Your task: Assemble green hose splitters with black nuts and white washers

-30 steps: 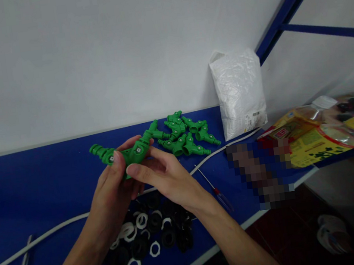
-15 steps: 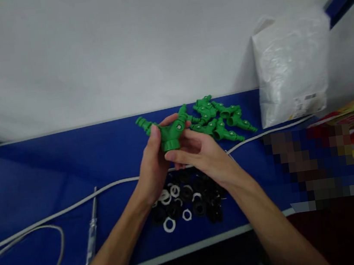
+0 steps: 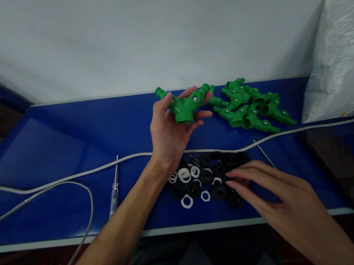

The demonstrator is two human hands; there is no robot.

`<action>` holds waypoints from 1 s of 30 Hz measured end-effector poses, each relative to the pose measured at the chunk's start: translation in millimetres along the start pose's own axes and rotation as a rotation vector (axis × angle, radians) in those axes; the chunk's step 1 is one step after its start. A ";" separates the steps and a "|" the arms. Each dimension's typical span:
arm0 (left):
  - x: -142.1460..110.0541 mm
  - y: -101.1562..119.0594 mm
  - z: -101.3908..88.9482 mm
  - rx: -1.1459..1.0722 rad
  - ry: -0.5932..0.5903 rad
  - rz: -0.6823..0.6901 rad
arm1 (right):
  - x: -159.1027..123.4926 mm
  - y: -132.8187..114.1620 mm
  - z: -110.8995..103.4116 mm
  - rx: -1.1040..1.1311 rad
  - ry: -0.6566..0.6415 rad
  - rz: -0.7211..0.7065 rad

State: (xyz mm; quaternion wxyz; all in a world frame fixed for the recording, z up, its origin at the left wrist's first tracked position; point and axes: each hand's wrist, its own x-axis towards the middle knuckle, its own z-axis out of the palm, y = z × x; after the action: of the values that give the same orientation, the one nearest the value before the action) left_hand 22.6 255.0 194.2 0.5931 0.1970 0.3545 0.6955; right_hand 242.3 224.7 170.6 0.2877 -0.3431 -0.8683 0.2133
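My left hand (image 3: 172,131) holds a green plastic Y-shaped hose fitting (image 3: 186,103) up above the blue table (image 3: 67,138), with its threaded mouth pointing down. My right hand (image 3: 269,187) is low over the table with its fingers apart, and its fingertips touch the right side of a heap of black and white rings (image 3: 207,178). A pile of several more green fittings (image 3: 250,107) lies just right of the held one, near the wall.
A white cable (image 3: 72,176) runs across the table, and a second grey cable (image 3: 86,214) loops off the front edge. A screwdriver (image 3: 114,195) lies left of my forearm. A thin metal rod (image 3: 264,154) lies right of the rings. A white plastic bag (image 3: 340,59) stands far right.
My right hand has let go of the green fitting and dropped down to the heap of rings. My left hand keeps the fitting raised. The view has swung to the left.
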 end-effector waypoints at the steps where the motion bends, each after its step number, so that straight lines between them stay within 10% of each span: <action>1: 0.5 -0.3 -0.4 0.000 -0.011 0.000 | -1.0 -2.2 2.6 -0.014 -0.003 -0.011; 10: 6.8 -4.1 -7.0 0.099 -0.034 0.041 | 9.0 -14.0 21.7 -0.101 -0.038 -0.061; 21: 9.0 -7.1 -7.6 0.113 -0.023 -0.005 | 9.4 30.2 -8.3 -0.312 0.087 -0.074; 30: 9.2 -6.1 -3.3 0.009 0.013 -0.032 | 41.0 -5.0 15.7 -0.274 -0.144 0.077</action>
State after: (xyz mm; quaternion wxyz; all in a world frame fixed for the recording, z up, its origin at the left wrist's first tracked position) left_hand 22.5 263.3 186.2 0.6010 0.1893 0.3646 0.6856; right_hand 205.2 248.0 176.2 0.1667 -0.3959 -0.8939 0.1278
